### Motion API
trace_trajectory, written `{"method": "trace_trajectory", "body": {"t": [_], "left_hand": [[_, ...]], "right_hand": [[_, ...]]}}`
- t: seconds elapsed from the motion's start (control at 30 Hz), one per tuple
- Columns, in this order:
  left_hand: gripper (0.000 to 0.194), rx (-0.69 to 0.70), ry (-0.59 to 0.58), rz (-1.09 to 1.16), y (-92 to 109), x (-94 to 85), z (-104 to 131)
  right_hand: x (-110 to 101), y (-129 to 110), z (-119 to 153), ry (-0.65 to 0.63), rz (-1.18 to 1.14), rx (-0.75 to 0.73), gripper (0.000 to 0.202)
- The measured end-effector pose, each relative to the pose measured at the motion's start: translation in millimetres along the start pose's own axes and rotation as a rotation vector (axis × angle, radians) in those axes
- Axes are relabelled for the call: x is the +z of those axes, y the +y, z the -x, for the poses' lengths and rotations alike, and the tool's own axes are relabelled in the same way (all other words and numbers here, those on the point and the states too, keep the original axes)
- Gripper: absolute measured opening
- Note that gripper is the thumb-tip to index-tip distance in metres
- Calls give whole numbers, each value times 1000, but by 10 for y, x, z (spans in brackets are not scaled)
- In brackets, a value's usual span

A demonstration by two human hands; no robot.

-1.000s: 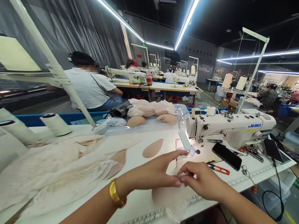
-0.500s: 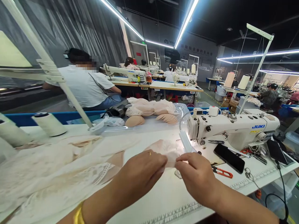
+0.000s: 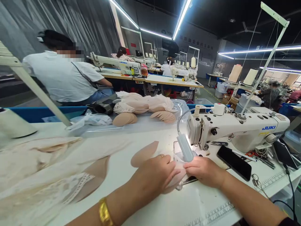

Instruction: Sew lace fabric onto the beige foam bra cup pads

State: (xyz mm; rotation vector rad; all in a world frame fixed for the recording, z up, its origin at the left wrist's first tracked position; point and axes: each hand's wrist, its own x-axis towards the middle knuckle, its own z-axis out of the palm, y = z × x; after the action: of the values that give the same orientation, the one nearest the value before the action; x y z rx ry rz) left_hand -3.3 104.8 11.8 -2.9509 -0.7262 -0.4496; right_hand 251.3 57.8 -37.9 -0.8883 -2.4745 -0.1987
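Note:
Beside the needle end of a white sewing machine (image 3: 237, 125), my left hand (image 3: 157, 172) has its fingers closed on a sheer pale piece of fabric (image 3: 174, 180) with a beige layer. My right hand (image 3: 204, 171) pinches the same piece at its right edge, close under the lit lamp (image 3: 185, 147). The needle and presser foot are hidden behind lamp and hand. A beige pad (image 3: 144, 153) lies on the table just beyond my left hand. Cream lace garments (image 3: 47, 175) with beige cups spread over the table's left side.
Stacked beige pads (image 3: 124, 119) and lace pieces (image 3: 143, 103) sit on a clear plastic lid behind. A phone (image 3: 234, 161), thread snips (image 3: 219, 143) and keys (image 3: 256, 182) lie right. A thread cone (image 3: 17, 124) stands left. A co-worker in a white shirt (image 3: 61, 78) sits beyond.
Both hands have brought the fabric in under the lamp, nearer the needle area. The beige pad beyond my left hand is now uncovered. My right forearm now covers the orange snips. The view has shifted.

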Motion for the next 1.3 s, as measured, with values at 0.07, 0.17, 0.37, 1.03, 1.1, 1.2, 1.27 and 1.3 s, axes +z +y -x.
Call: {"method": "trace_trajectory", "body": {"t": [0.07,0.17,0.37,1.03,1.1,1.2,1.27,1.3], "left_hand": [[21,133,19,-34,52,31,5],[20,159,26,31,137,134,72],[29,147,194,114,170,301,148],[22,136,240,294,195,312,57],[22,157,283,301,197,306,45],[24,173,311,300,185,329,28],[25,155,285,294,164,352,16],[25,145,272,290,149,364,7]], "right_hand": [[-14,-18,7,25,-44,7,31],[-78,-55,25,9,-44,41,26],[-268,-130,36,-131,24,74,20],[-325,-124,52,-98,-129,58,20],[-326,-129,43,-109,-130,74,19],[-323,-141,28,-143,-95,135,19],[-314,-146,22,-159,-65,169,18],[-308,-145,20,-164,-53,181,17]]}}
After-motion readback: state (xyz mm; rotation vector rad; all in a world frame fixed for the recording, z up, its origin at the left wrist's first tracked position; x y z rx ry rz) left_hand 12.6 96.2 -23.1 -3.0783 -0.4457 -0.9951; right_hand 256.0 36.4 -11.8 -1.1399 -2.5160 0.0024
